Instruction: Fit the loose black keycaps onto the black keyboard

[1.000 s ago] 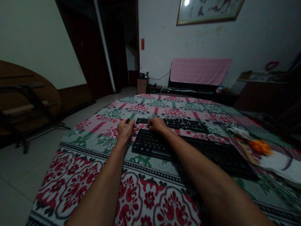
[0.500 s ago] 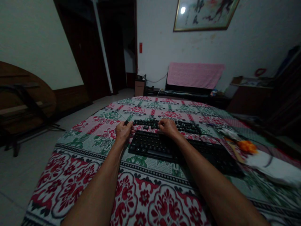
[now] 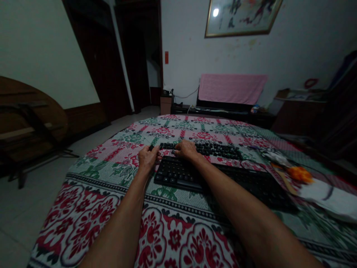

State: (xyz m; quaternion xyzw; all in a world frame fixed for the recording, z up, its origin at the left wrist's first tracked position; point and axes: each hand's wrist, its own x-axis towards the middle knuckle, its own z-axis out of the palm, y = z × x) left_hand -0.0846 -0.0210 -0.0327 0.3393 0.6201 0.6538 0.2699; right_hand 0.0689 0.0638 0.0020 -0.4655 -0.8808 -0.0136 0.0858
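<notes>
a home living room, flowered tablecloth (image 3: 106, 219), framed wall picture (image 3: 242, 18), draped pink cloth (image 3: 232, 88), round folding table (image 3: 36, 99)

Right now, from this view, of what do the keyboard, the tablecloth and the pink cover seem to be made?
Keyboard: probably hard plastic, black, mostly matt, with a faint sheen along its front edge. Tablecloth: likely woven fabric, matt, since its floral pattern shows a grainy texture. Pink cover: matt cloth, perhaps towelling, draping softly.

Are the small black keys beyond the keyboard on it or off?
Off: the small black keys lie on the tablecloth, with patterned cloth showing between them and the keyboard.
</notes>
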